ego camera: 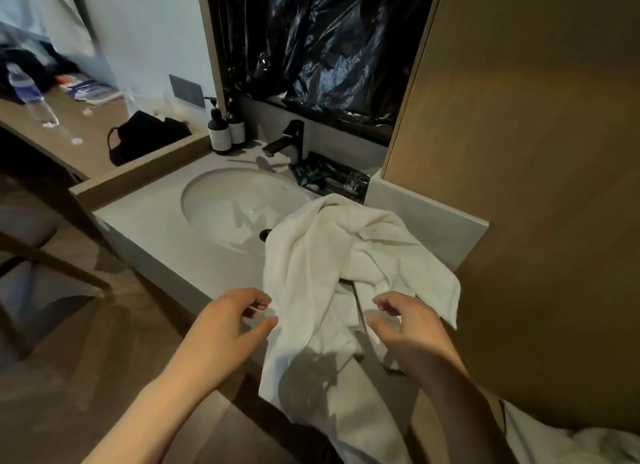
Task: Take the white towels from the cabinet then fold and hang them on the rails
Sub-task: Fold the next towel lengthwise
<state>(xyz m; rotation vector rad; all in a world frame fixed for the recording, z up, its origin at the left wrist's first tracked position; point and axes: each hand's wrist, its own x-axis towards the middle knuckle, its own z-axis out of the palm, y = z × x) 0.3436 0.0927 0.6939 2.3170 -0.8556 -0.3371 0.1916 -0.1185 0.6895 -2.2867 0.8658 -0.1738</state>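
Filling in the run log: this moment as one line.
towel: crumpled on counter, hanging over front edge | left hand: empty, beside towel | right hand: empty, over towel | folded: no

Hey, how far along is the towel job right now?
Done: a white towel is out, rumpled on the sink counter. In hand: left hand and right hand hover at it, gripping nothing. Left: folding and hanging; no rail shows.

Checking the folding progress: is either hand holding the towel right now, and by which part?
Neither. The left hand and right hand hover by the towel, fingers loosely curled, with no grip on it. It lies crumpled on the counter.
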